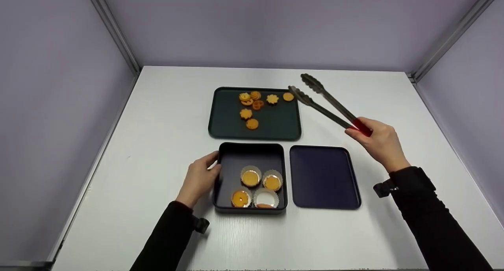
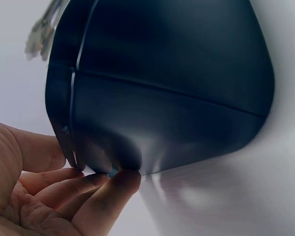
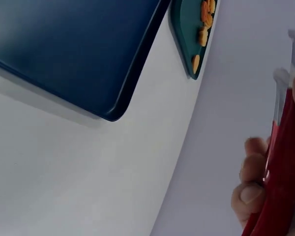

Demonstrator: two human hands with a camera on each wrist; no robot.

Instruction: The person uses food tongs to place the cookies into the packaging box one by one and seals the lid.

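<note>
My right hand (image 1: 380, 139) grips red-handled metal tongs (image 1: 334, 105) above the table. Their scalloped tips stand apart, near the right back corner of a dark green tray (image 1: 228, 129), with nothing between them. Several small cookies (image 1: 252, 124) lie on that tray, some round, some flower-shaped. At the left wall of a dark square box (image 1: 230, 160), my left hand (image 1: 201, 178) holds its edge by thumb and fingers. Inside the box stand several paper cups (image 1: 266, 198). Yellow-orange cookies (image 1: 272, 182) show in them; the front right cup shows just an orange piece at its near edge.
A flat dark blue tray or lid (image 1: 325, 176) lies right of the box. All of these stand on a white table (image 1: 157, 125), with pale panels (image 1: 256, 26) behind and at both sides.
</note>
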